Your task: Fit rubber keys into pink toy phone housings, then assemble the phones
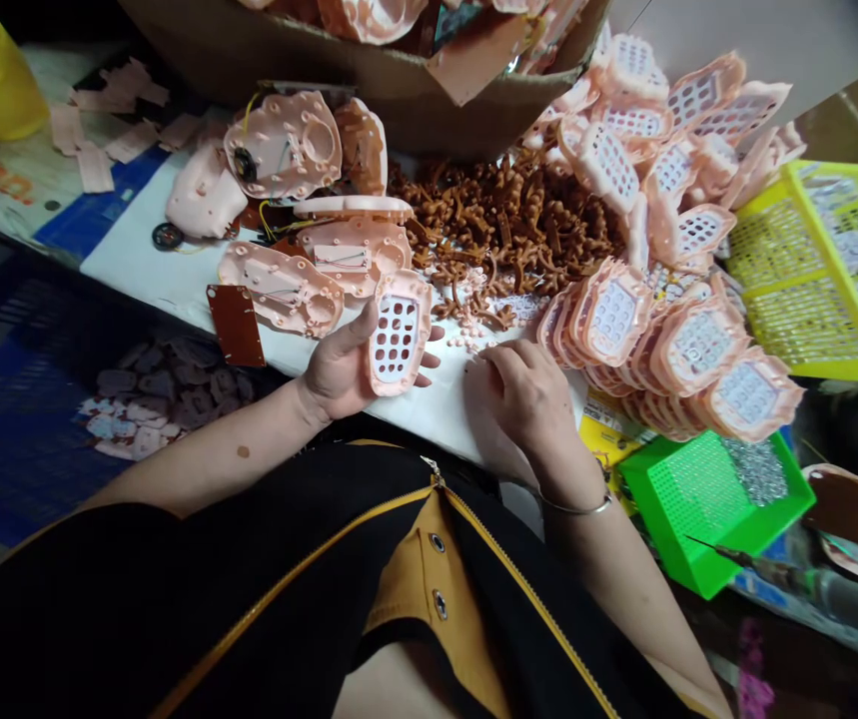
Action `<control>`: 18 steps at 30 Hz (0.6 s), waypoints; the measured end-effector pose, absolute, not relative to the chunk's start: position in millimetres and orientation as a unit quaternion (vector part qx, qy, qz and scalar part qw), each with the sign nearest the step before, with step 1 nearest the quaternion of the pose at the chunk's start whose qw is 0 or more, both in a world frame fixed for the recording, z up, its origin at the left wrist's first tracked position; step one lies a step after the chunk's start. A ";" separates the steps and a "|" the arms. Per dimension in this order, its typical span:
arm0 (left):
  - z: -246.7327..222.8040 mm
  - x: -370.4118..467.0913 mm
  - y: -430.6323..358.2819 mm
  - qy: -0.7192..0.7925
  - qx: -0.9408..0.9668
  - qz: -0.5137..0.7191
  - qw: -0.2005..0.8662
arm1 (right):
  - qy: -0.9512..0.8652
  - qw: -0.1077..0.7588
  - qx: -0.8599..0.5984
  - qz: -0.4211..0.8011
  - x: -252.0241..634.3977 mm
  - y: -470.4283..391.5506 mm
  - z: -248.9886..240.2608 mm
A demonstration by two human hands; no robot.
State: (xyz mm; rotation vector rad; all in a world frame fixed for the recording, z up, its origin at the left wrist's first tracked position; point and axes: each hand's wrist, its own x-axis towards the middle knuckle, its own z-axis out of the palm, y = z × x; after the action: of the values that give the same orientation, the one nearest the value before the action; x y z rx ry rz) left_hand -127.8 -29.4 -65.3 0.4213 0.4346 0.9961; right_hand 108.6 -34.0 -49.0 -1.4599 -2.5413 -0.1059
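Observation:
My left hand point(339, 371) holds a pink plastic shell point(400, 335) with a white grid of holes set in it, thumb at its left edge and fingers behind it. My right hand point(524, 391) is over the white table top point(447, 404), its fingers curled down and their tips pressed together. Anything between those tips is too small or hidden. Just beyond it lie small pink pieces point(473, 330). A heap of brown plastic parts point(525, 225) spreads behind both hands. Stacked pink shells with grids point(615, 320) stand right of my right hand.
Pink housings with wires point(286, 145) and a brown board point(236, 326) lie at the left. A cardboard box point(399, 95) stands at the back. At the right are a yellow basket point(780, 270), a green tray point(679, 539) with metal bits, and an electric screwdriver point(795, 579).

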 end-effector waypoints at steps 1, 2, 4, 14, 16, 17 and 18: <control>-66.4 -128.3 -29.6 0.206 0.196 0.473 0.834 | -0.869 0.120 -0.479 -0.016 114.0 -37.0 -49.2; -67.3 -128.6 -29.9 0.207 0.194 0.474 0.833 | -0.872 0.141 -0.469 0.002 118.5 -39.9 -49.3; -68.2 -128.5 -30.8 0.213 0.192 0.476 0.832 | -0.857 0.192 -0.478 0.023 122.7 -44.7 -49.0; -69.5 -127.8 -35.1 0.234 0.219 0.481 0.816 | -0.768 -0.039 -0.638 -0.045 80.6 -34.5 -33.4; -69.2 -126.8 -36.3 0.218 0.214 0.481 0.822 | -0.789 -0.072 -0.610 -0.034 85.4 -40.4 -30.5; -68.9 -125.6 -36.7 0.210 0.212 0.478 0.826 | -0.799 -0.082 -0.595 -0.029 90.3 -45.0 -30.3; -68.7 -123.8 -37.0 0.202 0.209 0.473 0.831 | -0.809 -0.083 -0.581 -0.027 96.3 -50.1 -31.3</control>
State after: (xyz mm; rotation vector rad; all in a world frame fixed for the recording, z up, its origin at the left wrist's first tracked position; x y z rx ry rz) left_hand -123.8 -37.0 -68.7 0.4434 0.4291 1.0040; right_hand 96.3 -50.1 -31.3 -1.9285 -2.6872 -0.0892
